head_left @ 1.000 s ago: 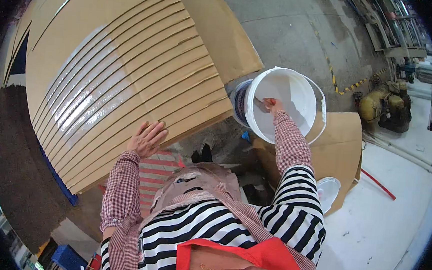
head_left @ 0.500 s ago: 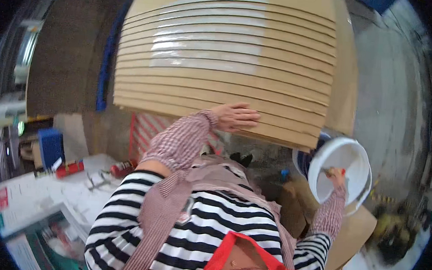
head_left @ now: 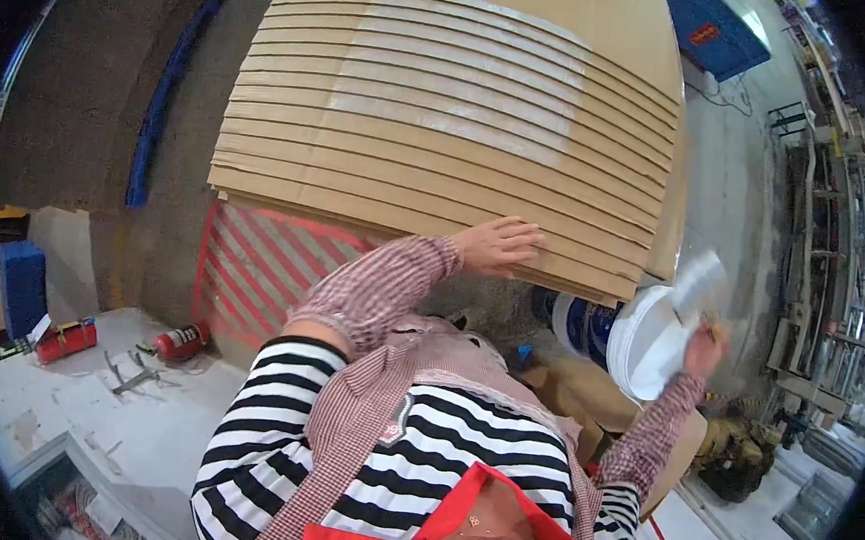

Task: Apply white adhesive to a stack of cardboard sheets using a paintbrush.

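Observation:
A fanned stack of brown cardboard sheets (head_left: 429,174) lies in front of me, their edges stepped in close rows. A shiny whitish wet band (head_left: 467,67) covers the middle of those rows. My left hand (head_left: 499,245) rests on the stack's near edge, fingers stretched out flat and holding nothing. At the right, my right hand (head_left: 708,351) is closed around what looks like a wide flat brush (head_left: 697,286) with a white head, smeared by motion. It is over the rim of a white bucket (head_left: 643,350) that has whitish stuff inside.
Blue containers (head_left: 584,326) stand beside the bucket, under the stack's near right corner. Two red fire extinguishers (head_left: 182,341) are at the left, near a red-striped floor marking (head_left: 262,268). A blue box (head_left: 715,34) sits at the far right; metal racks (head_left: 820,247) line the right side.
My right hand has risen out of the bucket with the brush and moved rightward. My left hand stays flat on the cardboard. The whole view has shifted.

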{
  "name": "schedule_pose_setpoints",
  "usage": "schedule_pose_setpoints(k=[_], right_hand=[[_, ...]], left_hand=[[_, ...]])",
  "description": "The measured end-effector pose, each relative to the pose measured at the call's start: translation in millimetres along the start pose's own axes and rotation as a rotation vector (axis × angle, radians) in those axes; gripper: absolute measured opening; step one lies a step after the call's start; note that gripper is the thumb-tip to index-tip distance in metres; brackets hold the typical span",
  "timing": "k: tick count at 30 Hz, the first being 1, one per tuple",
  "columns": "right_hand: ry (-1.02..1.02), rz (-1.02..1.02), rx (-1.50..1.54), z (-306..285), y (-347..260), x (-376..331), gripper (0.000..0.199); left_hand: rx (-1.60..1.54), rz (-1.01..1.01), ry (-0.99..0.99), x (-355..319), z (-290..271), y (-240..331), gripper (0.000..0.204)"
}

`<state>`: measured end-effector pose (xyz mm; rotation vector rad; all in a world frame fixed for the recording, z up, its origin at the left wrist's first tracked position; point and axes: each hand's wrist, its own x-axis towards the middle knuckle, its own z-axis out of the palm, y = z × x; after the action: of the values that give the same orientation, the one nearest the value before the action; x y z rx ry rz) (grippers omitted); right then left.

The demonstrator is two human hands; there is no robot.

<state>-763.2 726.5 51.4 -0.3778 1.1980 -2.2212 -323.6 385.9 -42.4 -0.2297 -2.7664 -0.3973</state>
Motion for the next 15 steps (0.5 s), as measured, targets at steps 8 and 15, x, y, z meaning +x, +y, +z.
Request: schedule_pose_setpoints(k=[8, 15], right_hand=[[-0.645, -0.135, -0.866, 387.1, 204.7, -17.7, 0.017], [-1.201, -0.529, -1.206, 423.6, 236.1, -118.3, 0.014]], left_hand=[[0.621, -1.441, 0.307, -251.3, -119.7, -121.0, 0.057], [0.666, -1.639, 0.327, -310.1, -119.0, -121.5, 0.062]])
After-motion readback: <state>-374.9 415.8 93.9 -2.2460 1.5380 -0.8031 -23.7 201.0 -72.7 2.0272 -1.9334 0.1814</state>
